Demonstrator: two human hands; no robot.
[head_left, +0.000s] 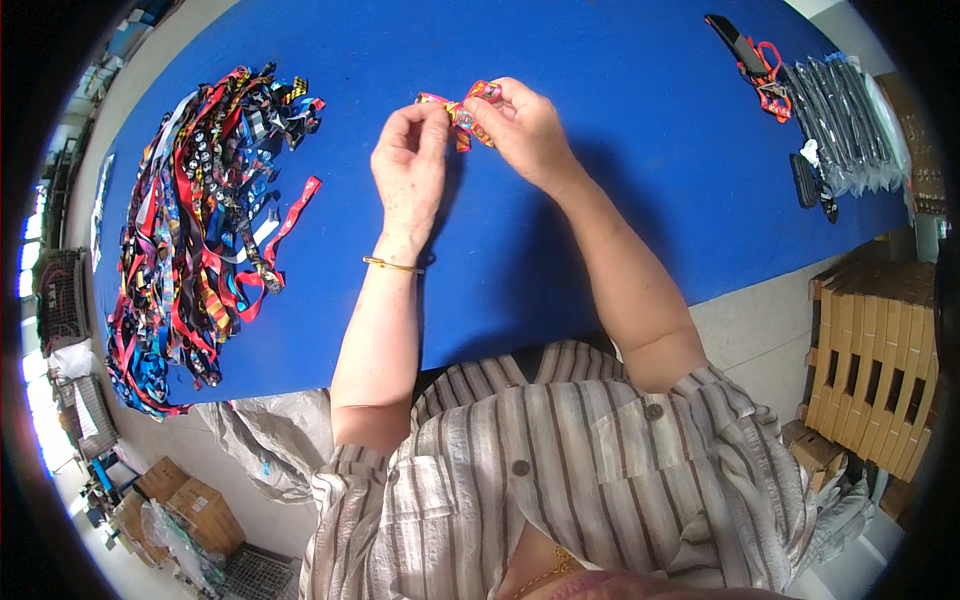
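Over the far middle of the blue table [500, 240], my two hands meet at a short, colourful patterned ribbon [466, 122], mostly red, yellow and blue. It looks looped or folded between them. My left hand [412, 165] pinches its left part with thumb and fingers. Its right part is gripped in my right hand [525, 130], thumb pressed on top. My fingers hide some of the ribbon, so I cannot tell whether it is knotted. To the left lies a long heap of printed ribbons [190, 230] in red, black, blue and white, one red end sticking out toward my left hand.
Grey plastic-wrapped packs [845, 125] are stacked at the table's far right, beside a red-orange strap [768, 85] and a small black item [803, 180]. Cardboard stacks [875, 365] stand on the floor at right; cardboard boxes [205, 515] sit at lower left.
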